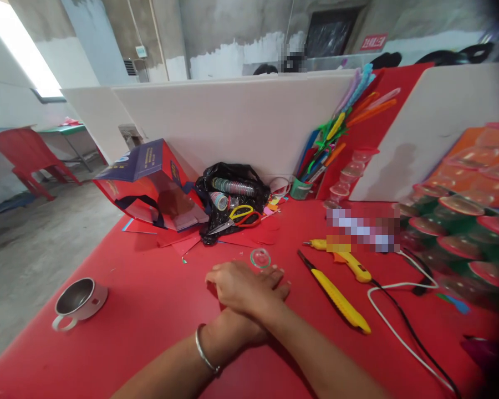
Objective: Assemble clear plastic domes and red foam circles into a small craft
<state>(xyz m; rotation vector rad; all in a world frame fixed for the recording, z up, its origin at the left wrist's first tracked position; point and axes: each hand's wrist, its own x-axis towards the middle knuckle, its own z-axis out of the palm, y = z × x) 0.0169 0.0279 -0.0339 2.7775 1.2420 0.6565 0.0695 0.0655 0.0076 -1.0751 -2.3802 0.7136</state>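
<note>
My two hands lie crossed on the red tabletop (pixel 149 310). My left hand (pixel 233 327), with a silver bangle (pixel 205 350) at its wrist, lies flat underneath, its fingertips stretched out to the right. Across the back of it rests my right hand (pixel 239 285), its fingers curled over the left hand. A small clear plastic dome with a green rim (pixel 260 257) sits just beyond the fingers. To the right are a yellow utility knife (pixel 335 293) and a yellow glue gun (pixel 351 263).
At left stands a metal mug (pixel 81 299). Behind are a red-and-blue box (pixel 145 183), a black plastic bag (pixel 233 191) holding stacked lids, scissors (pixel 237 217) and a cup of pipe cleaners (pixel 301 188). Stacked clear-domed containers (pixel 461 238) and a white cable (pixel 388 321) occupy the right.
</note>
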